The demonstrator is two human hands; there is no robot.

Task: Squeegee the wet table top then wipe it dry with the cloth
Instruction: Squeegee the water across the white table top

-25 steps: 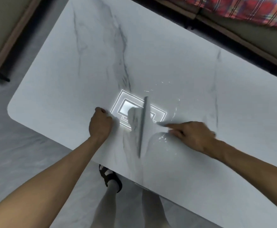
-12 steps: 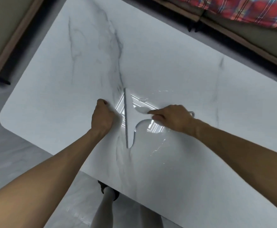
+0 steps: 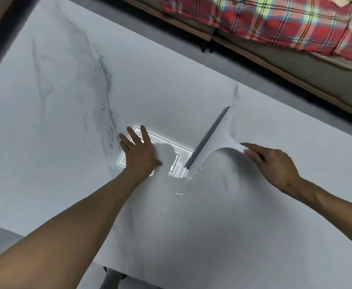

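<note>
Your two bare forearms reach in from the near edge over a white marble-patterned table top (image 3: 191, 236), seen from above. A scatter of water droplets (image 3: 183, 186) glints on the slab just short of your hands, trailing toward the near edge.

Your left hand (image 3: 138, 155) lies flat on the stone with its fingers spread, palm down, covering part of the bright reflection of a ceiling light (image 3: 171, 155) that shines off the wet surface. Nothing is held in it.

Your right hand (image 3: 273, 163) is closed around the handle of a white squeegee (image 3: 219, 138), the index finger stretched forward along the handle. The tool sits near the middle of the table, between your hands and a little beyond them. Its grey rubber blade (image 3: 207, 136) meets the slab and runs on a diagonal, the near end just beside the light's reflection and the far end angled away to the right.

Grey veins (image 3: 106, 84) cross the far left part of the table. Beyond the table's far edge, across a strip of grey floor (image 3: 233, 65), stands a low wooden-framed sofa (image 3: 296, 65) with a red plaid blanket (image 3: 275, 24) lying on it.
</note>
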